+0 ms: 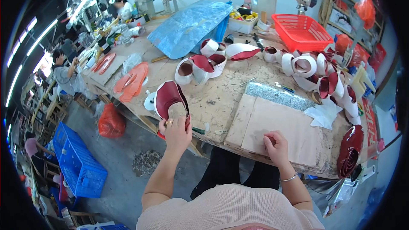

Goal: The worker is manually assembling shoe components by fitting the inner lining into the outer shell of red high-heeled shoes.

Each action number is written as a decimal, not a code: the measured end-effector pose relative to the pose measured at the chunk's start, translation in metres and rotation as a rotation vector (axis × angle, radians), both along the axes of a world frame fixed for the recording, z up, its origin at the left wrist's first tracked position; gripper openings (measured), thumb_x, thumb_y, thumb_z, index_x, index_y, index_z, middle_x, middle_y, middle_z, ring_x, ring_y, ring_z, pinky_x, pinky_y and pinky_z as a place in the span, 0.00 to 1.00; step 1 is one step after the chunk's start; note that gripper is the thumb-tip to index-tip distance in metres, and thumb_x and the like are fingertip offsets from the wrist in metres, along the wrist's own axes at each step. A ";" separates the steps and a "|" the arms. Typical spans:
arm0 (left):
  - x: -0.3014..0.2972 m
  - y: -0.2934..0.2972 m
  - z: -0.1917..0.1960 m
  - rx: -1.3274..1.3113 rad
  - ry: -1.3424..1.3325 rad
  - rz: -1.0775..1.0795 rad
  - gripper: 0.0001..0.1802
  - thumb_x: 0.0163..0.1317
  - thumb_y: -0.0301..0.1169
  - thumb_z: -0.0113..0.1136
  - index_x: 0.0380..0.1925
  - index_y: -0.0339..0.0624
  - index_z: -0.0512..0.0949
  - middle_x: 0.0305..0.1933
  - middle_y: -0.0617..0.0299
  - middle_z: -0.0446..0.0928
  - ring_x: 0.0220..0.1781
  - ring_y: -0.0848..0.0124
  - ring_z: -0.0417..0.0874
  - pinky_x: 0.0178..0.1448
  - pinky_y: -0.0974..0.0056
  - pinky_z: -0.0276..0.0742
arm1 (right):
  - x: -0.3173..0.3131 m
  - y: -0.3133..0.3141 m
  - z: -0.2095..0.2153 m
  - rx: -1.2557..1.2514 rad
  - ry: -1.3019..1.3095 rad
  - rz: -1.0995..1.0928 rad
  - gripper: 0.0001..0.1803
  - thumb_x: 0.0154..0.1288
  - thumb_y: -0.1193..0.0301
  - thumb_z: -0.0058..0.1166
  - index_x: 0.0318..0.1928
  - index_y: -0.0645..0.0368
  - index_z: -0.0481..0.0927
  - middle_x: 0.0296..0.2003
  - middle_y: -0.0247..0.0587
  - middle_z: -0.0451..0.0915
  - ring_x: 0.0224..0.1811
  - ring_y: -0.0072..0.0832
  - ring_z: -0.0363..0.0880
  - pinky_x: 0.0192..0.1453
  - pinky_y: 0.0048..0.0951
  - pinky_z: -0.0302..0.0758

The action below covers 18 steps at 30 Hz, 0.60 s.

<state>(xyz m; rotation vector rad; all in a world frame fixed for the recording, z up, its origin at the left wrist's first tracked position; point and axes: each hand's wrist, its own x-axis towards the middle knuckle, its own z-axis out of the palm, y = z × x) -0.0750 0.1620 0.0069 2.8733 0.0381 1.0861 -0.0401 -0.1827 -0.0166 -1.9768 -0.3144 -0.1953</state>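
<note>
Busy workshop, messy workbench point(221, 98). My left hand point(176, 133) is pinching a dark red shoe upper point(169, 96) at the near bench edge; my right hand point(276, 145) rests loosely curled on a wooden board point(279, 125), holding nothing.

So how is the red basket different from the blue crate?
The red basket sits up on the table, while the blue crate sits down on the floor. The red basket is far from the left hand, beyond the shoe pieces; the blue crate lies lower left of that hand. Both are plastic with walls full of holes.
</note>
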 end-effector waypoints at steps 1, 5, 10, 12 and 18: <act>0.005 0.001 -0.001 0.000 0.006 0.033 0.22 0.46 0.35 0.69 0.41 0.43 0.74 0.36 0.58 0.77 0.44 0.59 0.77 0.61 0.48 0.57 | 0.002 0.001 0.000 -0.095 -0.049 0.012 0.05 0.59 0.74 0.59 0.34 0.63 0.79 0.33 0.38 0.76 0.34 0.29 0.75 0.38 0.28 0.73; 0.042 -0.001 0.007 -0.025 0.188 0.207 0.37 0.47 0.40 0.70 0.57 0.41 0.68 0.50 0.53 0.72 0.59 0.57 0.71 0.66 0.43 0.52 | 0.000 0.010 0.005 -0.313 -0.271 0.054 0.06 0.54 0.72 0.62 0.33 0.59 0.80 0.34 0.41 0.77 0.40 0.39 0.74 0.45 0.36 0.71; 0.170 0.040 0.014 -0.160 0.108 -0.028 0.44 0.49 0.38 0.69 0.64 0.40 0.59 0.64 0.51 0.65 0.66 0.55 0.65 0.68 0.49 0.59 | -0.002 0.016 0.007 -0.414 -0.328 0.044 0.06 0.54 0.72 0.62 0.33 0.57 0.80 0.35 0.41 0.77 0.41 0.40 0.74 0.47 0.37 0.71; 0.223 0.069 0.010 -0.022 0.257 0.213 0.31 0.49 0.31 0.66 0.57 0.42 0.70 0.59 0.46 0.71 0.61 0.54 0.73 0.64 0.51 0.64 | 0.005 0.021 0.015 -0.378 -0.222 0.095 0.07 0.55 0.71 0.62 0.34 0.57 0.80 0.36 0.42 0.77 0.42 0.42 0.74 0.47 0.38 0.71; 0.243 0.061 0.040 -0.011 0.466 0.018 0.11 0.50 0.28 0.60 0.34 0.49 0.85 0.37 0.48 0.82 0.44 0.57 0.83 0.54 0.54 0.73 | 0.103 0.104 0.049 -0.179 -0.293 0.262 0.20 0.60 0.69 0.59 0.53 0.57 0.73 0.52 0.47 0.73 0.52 0.47 0.74 0.51 0.38 0.75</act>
